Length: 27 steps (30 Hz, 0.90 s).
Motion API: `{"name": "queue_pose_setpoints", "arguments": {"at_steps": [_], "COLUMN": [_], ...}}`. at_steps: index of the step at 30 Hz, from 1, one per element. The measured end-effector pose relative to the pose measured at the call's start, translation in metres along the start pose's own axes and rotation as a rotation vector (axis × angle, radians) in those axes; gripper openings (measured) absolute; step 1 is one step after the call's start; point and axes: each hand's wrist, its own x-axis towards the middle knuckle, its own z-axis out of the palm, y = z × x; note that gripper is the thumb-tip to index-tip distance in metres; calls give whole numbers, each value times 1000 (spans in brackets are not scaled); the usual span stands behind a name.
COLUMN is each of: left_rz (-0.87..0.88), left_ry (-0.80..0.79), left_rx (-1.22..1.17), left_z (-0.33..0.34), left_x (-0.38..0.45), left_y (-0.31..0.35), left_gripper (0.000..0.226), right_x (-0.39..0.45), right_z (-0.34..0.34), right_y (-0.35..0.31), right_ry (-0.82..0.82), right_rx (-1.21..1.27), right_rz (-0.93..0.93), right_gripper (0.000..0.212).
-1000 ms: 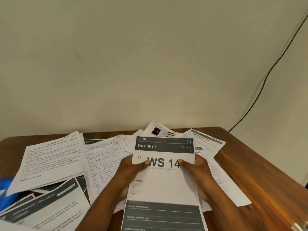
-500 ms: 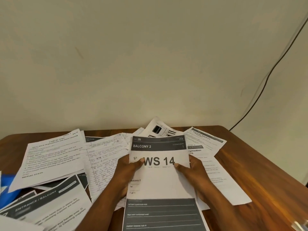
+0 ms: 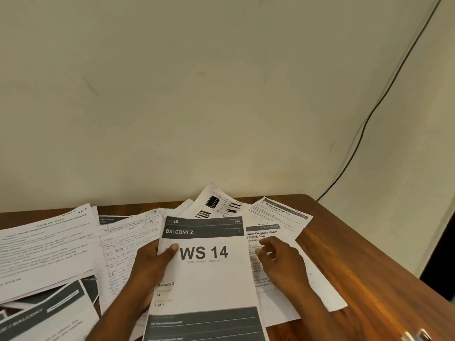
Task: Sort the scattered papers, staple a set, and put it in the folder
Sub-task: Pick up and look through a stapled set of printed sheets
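My left hand (image 3: 152,264) grips the left edge of a printed sheet headed "BALCONY 2 / WS 14" (image 3: 209,279), thumb on top, holding it above the pile. My right hand (image 3: 283,262) is off that sheet, fingers apart over a "Rack Organization" page (image 3: 263,236) just to its right. Scattered papers cover the table: a typed page (image 3: 44,249) at the left, a handwritten lined page (image 3: 123,244) beside my left hand, a sheet with furniture pictures (image 3: 219,205) at the back, and an "Organize Napkins" sheet (image 3: 280,212) at the back right. No stapler or folder shows clearly.
The wooden table (image 3: 369,267) has bare surface at the right, with its far corner near a beige wall. A black cable (image 3: 384,94) runs down the wall to the table's corner. A dark-banded "BALCONY" sheet (image 3: 49,313) lies at the lower left. Something shiny (image 3: 416,337) shows at the bottom right edge.
My right hand has let go of the WS 14 sheet and moved right onto the page beside it. My left hand still holds the sheet, which shifted slightly left.
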Motion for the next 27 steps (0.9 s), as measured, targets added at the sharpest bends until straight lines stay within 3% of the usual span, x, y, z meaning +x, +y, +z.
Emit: {"name": "queue_pose_setpoints", "arguments": {"at_steps": [4, 11, 19, 24, 27], "left_rz": [-25, -34, -13, 13, 11], "left_ry": [9, 63, 53, 73, 53], "left_rx": [12, 205, 296, 276, 210], "left_z": [-10, -33, -57, -64, -66], "left_x": [2, 4, -8, -16, -21], "left_y": [3, 15, 11, -1, -6], "left_gripper": [15, 9, 7, 8, 7], "right_x": [-12, -25, -25, -22, -18], "right_z": [1, 17, 10, 2, -2], "right_y": [-7, -34, -45, -30, -14], "right_ry": [-152, -150, -213, -108, -68], "right_rx": [-227, -517, -462, -368, -367], "right_rz": [-77, -251, -280, -163, -53], "right_gripper": [46, 27, 43, 51, 75]}}
